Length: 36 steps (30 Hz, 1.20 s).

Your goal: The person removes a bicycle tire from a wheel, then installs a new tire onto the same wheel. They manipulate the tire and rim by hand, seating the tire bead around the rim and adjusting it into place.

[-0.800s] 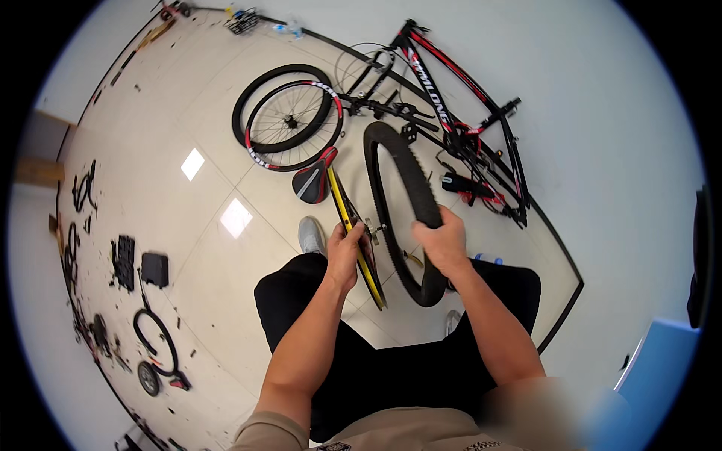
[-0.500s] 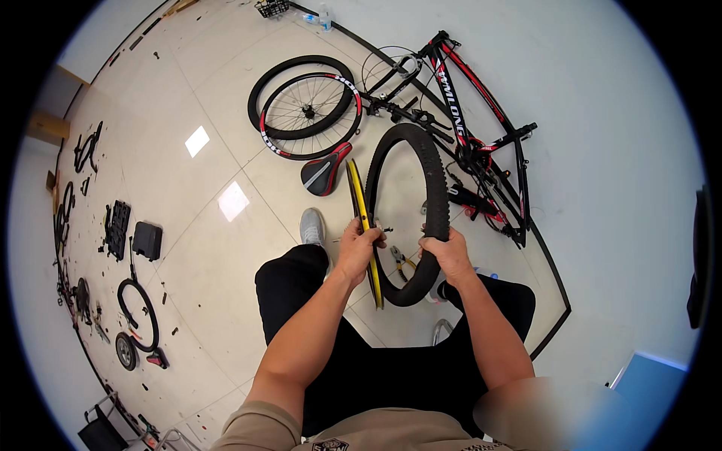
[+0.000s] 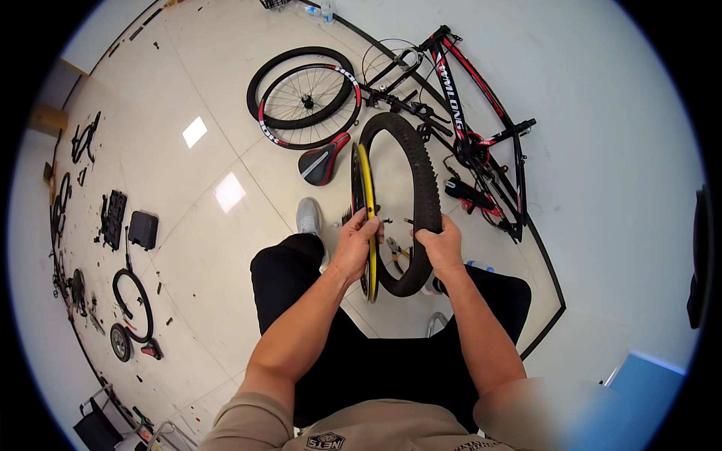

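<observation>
Yellow strip lines the outer edge of the wheel in the head view, which stands nearly edge-on between the knees, with the black tyre upright just to its right. The left hand grips the wheel's edge, thumb on the strip; the right hand has its fingers closed on the tyre's right side. Close around them, a black, grey and red saddle lies just beyond the wheel, and yellow-handled pliers show through the tyre's opening (partly hidden by it). A spoked wheel lies flat farther off, near the black and red bicycle frame, which crowds the wall side. Well to the left, a dark tool case sits on glossy, pale floor tiles. The tyre is a long oval from here, its tread knobbly and matte; the saddle tapers to a narrow nose.
</observation>
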Motion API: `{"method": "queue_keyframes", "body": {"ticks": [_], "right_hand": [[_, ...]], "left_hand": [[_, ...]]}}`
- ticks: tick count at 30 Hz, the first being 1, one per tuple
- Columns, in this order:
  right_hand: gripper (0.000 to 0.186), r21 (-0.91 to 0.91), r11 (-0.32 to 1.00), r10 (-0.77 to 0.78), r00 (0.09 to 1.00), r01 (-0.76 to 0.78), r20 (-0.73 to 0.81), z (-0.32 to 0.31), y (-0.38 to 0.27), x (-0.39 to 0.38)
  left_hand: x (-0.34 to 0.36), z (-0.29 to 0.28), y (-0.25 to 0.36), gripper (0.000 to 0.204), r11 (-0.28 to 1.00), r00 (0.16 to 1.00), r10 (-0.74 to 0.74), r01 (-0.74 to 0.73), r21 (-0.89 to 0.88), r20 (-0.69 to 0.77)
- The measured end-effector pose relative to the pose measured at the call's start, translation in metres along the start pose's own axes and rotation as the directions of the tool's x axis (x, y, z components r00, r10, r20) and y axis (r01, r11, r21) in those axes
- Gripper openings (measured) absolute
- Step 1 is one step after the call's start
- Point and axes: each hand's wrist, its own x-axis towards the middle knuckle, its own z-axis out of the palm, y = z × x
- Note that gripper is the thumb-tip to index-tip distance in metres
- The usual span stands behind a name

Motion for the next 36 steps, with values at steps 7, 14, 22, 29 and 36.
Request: {"method": "queue_keyframes", "body": {"ticks": [7, 14, 22, 29, 36], "right_hand": [[0.026, 0.119, 0.993, 0.001, 0.998, -0.008, 0.061, -0.011, -0.001, -0.003], [0.025, -0.018, 1.000, 0.007, 1.000, -0.007, -0.021, -0.024, 0.015, 0.003], [0.026, 0.048, 0.999, 0.004, 0.996, -0.008, 0.088, -0.025, -0.004, -0.004], [0.028, -0.126, 0.992, -0.005, 0.998, 0.014, 0.067, -0.018, -0.010, 0.004], [0.035, -0.167, 0.985, -0.023, 0.993, 0.043, 0.115, -0.002, -0.007, 0.002]], "left_hand": [[-0.015, 0.017, -0.006, 0.038, 1.000, 0.993, -0.019, 0.016, 0.020, 0.119], [0.004, 0.026, -0.036, 0.035, 0.994, 0.993, -0.060, 0.051, 0.092, 0.097], [-0.002, 0.023, -0.023, 0.032, 0.993, 0.994, -0.039, 0.027, 0.119, 0.099], [-0.009, 0.003, 0.012, 0.035, 0.999, 0.991, 0.002, 0.002, -0.032, 0.132], [-0.011, -0.006, 0.015, 0.034, 0.999, 0.999, -0.029, 0.030, -0.020, 0.042]]}}
